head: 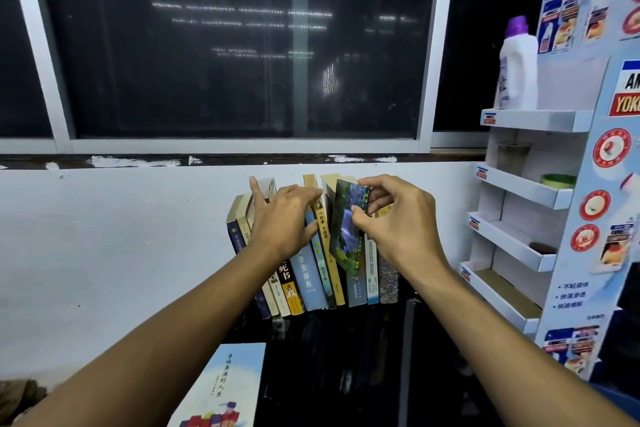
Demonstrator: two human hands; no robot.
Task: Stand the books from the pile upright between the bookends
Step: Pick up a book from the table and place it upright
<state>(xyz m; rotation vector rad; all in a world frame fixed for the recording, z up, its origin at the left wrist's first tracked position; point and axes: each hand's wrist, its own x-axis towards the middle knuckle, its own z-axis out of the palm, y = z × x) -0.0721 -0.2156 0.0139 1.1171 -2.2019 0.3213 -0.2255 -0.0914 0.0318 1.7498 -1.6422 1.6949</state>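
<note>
A row of several upright books (311, 274) stands on the dark glossy table against the white wall, leaning left. My left hand (280, 218) lies over the tops of the left books, fingers spread and pressing them leftward. My right hand (391, 218) pinches a dark green book with a waterfall cover (346, 229), held tilted in the gap in the row. A pale blue book (225, 388) lies flat at the near left of the table. The bookends are hidden behind the books.
A white cardboard display rack (519, 184) with slanted shelves stands right of the books, holding a white bottle with a purple cap (517, 69). A dark window fills the wall above. The dark table (346, 374) extends toward me.
</note>
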